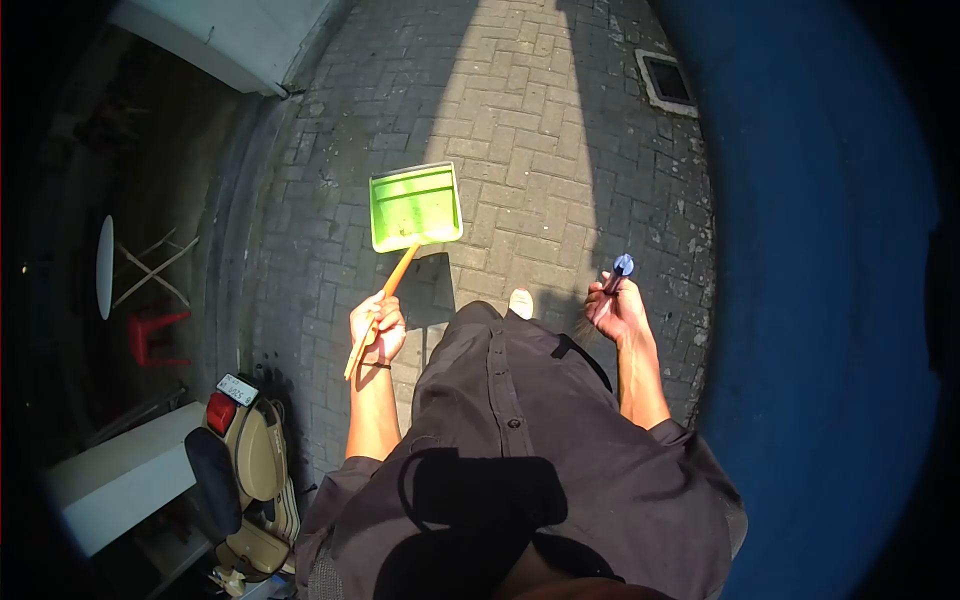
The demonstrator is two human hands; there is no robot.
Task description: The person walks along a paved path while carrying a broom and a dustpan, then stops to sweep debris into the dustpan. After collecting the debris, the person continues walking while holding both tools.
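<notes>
My left hand is closed around the orange handle of a dustpan. The handle's end sticks out below my fist toward my wrist, which wears a thin dark band. The dustpan's bright green pan faces up in front of me, with a few small dark specks near its handle side. In my right hand is what looks like a broom, its blue-capped handle end pointing up. Thin brownish strands show faintly below that fist; the rest is hidden. The two hands are well apart.
Herringbone paving runs ahead, partly sunlit. A blue wall borders the right, near a drain opening. To the left stand a parked scooter, a red stool and a folding table. A shoe shows below me.
</notes>
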